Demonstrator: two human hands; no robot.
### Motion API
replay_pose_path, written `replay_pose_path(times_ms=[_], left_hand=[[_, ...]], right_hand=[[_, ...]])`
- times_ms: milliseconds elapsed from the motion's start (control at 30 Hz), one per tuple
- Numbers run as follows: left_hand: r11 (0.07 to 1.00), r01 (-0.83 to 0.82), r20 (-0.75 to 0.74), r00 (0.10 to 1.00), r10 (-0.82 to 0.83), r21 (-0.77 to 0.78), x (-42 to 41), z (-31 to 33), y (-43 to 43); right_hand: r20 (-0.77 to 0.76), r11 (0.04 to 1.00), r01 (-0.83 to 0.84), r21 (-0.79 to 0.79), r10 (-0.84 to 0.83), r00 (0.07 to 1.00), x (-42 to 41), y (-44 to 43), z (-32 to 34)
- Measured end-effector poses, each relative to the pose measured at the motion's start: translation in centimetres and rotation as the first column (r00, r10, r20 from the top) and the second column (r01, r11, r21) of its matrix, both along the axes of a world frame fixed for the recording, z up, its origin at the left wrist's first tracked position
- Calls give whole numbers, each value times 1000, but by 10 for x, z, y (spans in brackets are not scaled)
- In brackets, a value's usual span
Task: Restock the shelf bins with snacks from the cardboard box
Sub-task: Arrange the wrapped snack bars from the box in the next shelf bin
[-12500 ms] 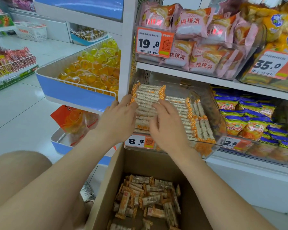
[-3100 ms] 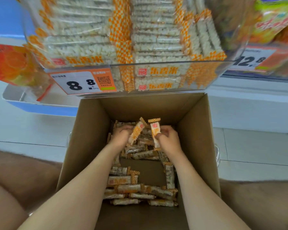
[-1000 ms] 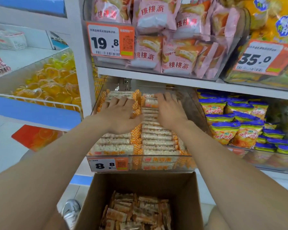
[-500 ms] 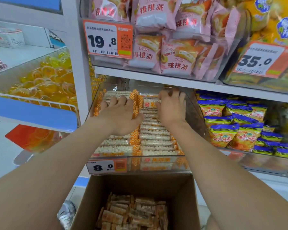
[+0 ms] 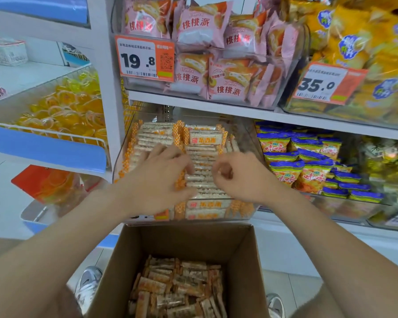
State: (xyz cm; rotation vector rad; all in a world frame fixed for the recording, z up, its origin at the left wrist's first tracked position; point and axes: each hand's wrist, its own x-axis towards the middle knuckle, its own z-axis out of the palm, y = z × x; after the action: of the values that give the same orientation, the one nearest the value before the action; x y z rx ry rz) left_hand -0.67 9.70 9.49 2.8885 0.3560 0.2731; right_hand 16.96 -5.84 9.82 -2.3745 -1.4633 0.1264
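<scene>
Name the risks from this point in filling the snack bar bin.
1. The clear bin looks nearly full to its front wall. More snack bars may slide over it and fall.
2. The left hand and right hand hover close together over the rows, so a careless pull-back could knock the stacks askew.
3. The cardboard box holds many more bars, and they probably will not all fit.
</scene>
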Motion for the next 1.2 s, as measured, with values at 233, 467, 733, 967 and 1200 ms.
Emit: replay_pose_path(times_ms=[233, 467, 733, 967, 1200], left_hand=[[947, 120, -37, 993, -114, 299, -21, -30, -8], [947, 84, 56, 993, -106, 311, -35, -40, -12], [940, 123, 356, 903, -239, 319, -37, -50, -52], [986, 162, -534, 838, -113, 46, -30, -176, -71], [968, -182, -684, 729, 16, -171, -39, -300, -60]], right_hand=[[162, 996, -56, -72, 67, 984, -28, -35, -27], [340, 1000, 10, -25, -1, 940, -53, -43, -47], [333, 988, -83, 132, 35, 942, -81, -63, -50], [-169, 909, -15, -416, -61, 984, -99, -66, -152], [-342, 823, 32, -568, -271, 900, -86, -58, -280]])
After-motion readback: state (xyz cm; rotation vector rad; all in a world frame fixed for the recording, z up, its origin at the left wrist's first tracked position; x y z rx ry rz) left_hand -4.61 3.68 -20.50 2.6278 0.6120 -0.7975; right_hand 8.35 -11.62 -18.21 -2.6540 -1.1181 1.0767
